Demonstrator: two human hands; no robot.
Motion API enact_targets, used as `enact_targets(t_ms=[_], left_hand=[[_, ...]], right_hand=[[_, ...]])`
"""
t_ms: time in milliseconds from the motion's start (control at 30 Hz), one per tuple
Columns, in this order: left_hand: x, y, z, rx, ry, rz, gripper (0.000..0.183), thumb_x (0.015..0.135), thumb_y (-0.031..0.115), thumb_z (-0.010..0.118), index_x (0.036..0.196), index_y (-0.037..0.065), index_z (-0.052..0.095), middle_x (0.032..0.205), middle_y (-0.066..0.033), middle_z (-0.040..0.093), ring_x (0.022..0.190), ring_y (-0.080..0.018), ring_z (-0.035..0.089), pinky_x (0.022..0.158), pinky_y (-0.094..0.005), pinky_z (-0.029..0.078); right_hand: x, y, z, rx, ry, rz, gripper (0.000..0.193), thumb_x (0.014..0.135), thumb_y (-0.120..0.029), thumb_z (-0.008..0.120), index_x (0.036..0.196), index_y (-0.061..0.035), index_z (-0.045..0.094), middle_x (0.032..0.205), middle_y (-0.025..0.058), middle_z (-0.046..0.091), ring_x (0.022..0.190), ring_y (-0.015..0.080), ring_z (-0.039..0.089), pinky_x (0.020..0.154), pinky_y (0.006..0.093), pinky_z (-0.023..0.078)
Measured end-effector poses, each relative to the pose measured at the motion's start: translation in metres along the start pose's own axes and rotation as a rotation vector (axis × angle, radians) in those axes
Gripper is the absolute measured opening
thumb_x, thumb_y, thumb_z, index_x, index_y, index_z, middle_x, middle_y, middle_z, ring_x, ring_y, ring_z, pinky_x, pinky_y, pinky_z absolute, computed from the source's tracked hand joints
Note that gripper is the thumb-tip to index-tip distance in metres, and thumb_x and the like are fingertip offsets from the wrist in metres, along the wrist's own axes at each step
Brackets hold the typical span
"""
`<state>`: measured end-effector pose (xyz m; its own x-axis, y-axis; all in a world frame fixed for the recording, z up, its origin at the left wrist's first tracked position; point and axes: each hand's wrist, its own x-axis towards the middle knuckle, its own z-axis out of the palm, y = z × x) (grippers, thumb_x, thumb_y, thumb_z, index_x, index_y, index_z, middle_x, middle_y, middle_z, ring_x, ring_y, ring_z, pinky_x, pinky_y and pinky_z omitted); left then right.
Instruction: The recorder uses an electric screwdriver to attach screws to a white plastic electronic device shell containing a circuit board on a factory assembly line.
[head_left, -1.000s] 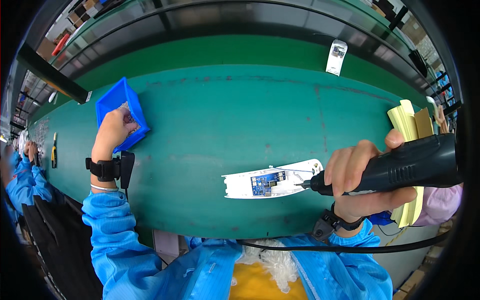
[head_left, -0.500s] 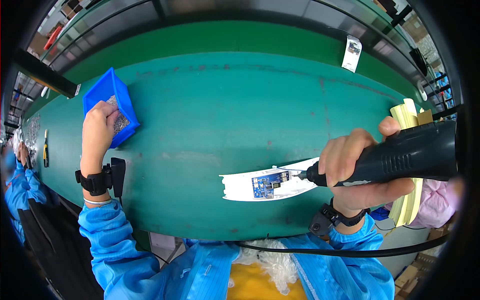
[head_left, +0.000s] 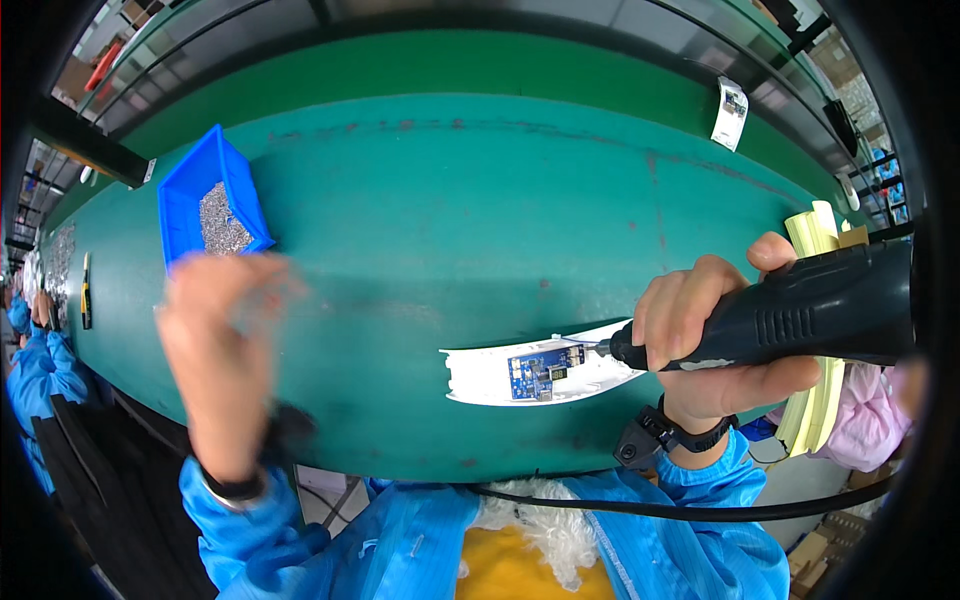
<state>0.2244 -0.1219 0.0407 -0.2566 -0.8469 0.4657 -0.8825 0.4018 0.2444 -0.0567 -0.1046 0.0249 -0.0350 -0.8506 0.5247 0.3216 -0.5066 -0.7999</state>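
My right hand (head_left: 705, 310) is wrapped round a black electric screwdriver (head_left: 790, 315), its bit pointing left. The bit's tip is at the right end of a blue circuit board (head_left: 530, 374), which lies in a curved white plastic shell (head_left: 475, 372) on the table. Smeared by motion, my left hand (head_left: 220, 335) is just in front of a blue bin (head_left: 240, 185); whether its fingers hold anything does not show. Small grey metal pieces, probably screws, lie in the bin (head_left: 222, 222).
A green work table (head_left: 440, 230) spreads under everything. A yellow-and-black tool (head_left: 87, 290) lies at far left, near another person's blue sleeve (head_left: 50, 365). Pale yellow strips (head_left: 812, 405) stand at right. A black cable (head_left: 700, 506) crosses in front of me.
My left hand has come out of the blue bin and moved toward me and slightly right. My right hand and the screwdriver stay nearly where they were at the board.
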Motion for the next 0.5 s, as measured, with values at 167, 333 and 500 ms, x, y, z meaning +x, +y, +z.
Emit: enact_targets(t_ms=[167,333,500], left_hand=[[-0.041,0.084,0.031,-0.352,-0.094,0.315,0.015,0.058,0.012,0.068,0.065,0.006,0.057,0.088,-0.0083,0.061,0.074,-0.0218,0.057,0.059,-0.0312,0.039],[-0.061,0.097,0.043,-0.274,-0.216,0.400,0.011,0.070,0.010,0.063,0.069,0.006,0.053,0.094,-0.0095,0.062,0.086,-0.0191,0.059,0.068,-0.0293,0.043],[-0.065,0.096,0.047,-0.234,-0.228,0.395,0.012,0.072,0.010,0.062,0.067,0.007,0.051,0.094,-0.0082,0.062,0.089,-0.0169,0.060,0.072,-0.0296,0.043]], right_hand=[[0.002,0.002,0.006,0.019,-0.010,0.015,0.076,0.075,-0.068,0.032,0.117,-0.0057,0.028,0.056,0.0042,0.045,0.038,0.0127,0.045,0.040,0.0262,0.041],[0.000,0.008,0.006,0.008,0.001,0.037,0.078,0.074,-0.069,0.033,0.118,-0.0055,0.027,0.056,0.0044,0.045,0.039,0.0130,0.045,0.041,0.0266,0.041],[-0.002,0.006,0.005,0.197,0.070,0.139,0.089,0.062,-0.063,0.057,0.116,0.0014,0.027,0.061,0.0121,0.053,0.050,0.0195,0.054,0.049,0.0277,0.045]])
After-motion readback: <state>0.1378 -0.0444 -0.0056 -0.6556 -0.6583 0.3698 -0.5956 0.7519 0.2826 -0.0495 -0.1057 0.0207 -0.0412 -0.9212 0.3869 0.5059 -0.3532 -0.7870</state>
